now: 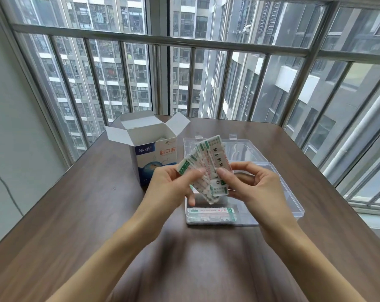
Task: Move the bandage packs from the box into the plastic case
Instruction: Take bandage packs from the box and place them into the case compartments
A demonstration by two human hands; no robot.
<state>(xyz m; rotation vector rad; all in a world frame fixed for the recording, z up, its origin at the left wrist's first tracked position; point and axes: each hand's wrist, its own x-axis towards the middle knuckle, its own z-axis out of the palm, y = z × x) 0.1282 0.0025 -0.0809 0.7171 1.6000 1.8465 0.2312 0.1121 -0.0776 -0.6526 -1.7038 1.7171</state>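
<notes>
Left hand: the left hand (173,184) is raised above the desk, thumb and fingers pinching the lower part of a fan of bandage packs (203,166).
Right hand: the right hand (253,186) meets the same fan from the other side, its thumb laid on the face of the packs and its fingers curled behind them.
Bandage packs in hand: several white strips with green end marks and printed text, spread fanwise, tips pointing up and away; held in the air over the near left part of the plastic case.
Bandage packs in case: a further stack of packs (211,214) lies flat, lengthwise left to right, in the near left compartment of the case.
Plastic case: clear plastic case (291,205), lid swung open toward the window, standing on the desk just right of the box; inner dividers visible.
Box: white and blue carton (156,155), upright, top flaps open, left of the case; something white shows inside, not identifiable.
Desk: dark wood-grain desk (75,214) carrying box and case.
Surroundings: barred window (184,40) beyond the desk, facing apartment towers.
</notes>
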